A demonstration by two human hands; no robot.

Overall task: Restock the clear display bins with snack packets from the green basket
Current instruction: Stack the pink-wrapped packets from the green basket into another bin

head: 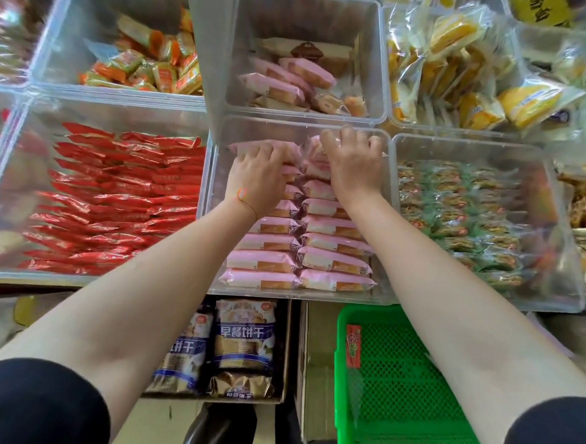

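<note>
A clear bin in the middle of the near row holds two rows of pink snack packets. My left hand grips pink packets at the far end of the left row, fingers curled over them. My right hand grips pink packets at the far end of the right row, close to the bin's back wall. The green basket stands on the floor below at the right; a single red packet lies at its left side.
Left of the pink bin is a bin of red packets, right a bin of green packets. Behind are bins with orange packets, pink packets and yellow cakes. A carton of blue biscuit bags sits below.
</note>
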